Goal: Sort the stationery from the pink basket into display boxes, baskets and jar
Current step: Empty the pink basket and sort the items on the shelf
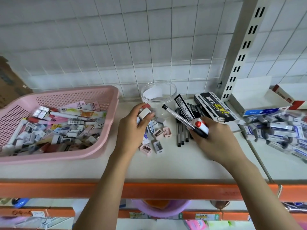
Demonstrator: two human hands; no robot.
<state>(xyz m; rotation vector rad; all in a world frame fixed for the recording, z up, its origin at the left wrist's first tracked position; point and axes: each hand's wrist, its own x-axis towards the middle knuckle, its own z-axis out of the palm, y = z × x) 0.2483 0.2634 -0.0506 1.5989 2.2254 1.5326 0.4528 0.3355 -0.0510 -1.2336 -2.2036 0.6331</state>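
The pink basket (106, 141) at left is full of mixed erasers, sharpeners and pens. My left hand (132, 128) grips a few small blocks; a white eraser (144, 113) shows between thumb and fingers in front of the clear jar (158, 92). My right hand (214, 140) holds a clear pen with a black cap (176, 116) and a white-and-red eraser (200, 124) together. Loose sharpeners (157, 138) lie on the shelf between my hands. Black pens (181, 131) lie beside a black pen display box (216, 108).
A pile of blue-and-white erasers (280, 130) and a blue-white box (265, 112) sit at right by a slotted shelf upright (244, 47). A cardboard box (8, 80) stands behind the basket. An orange shelf edge (149, 190) runs along the front.
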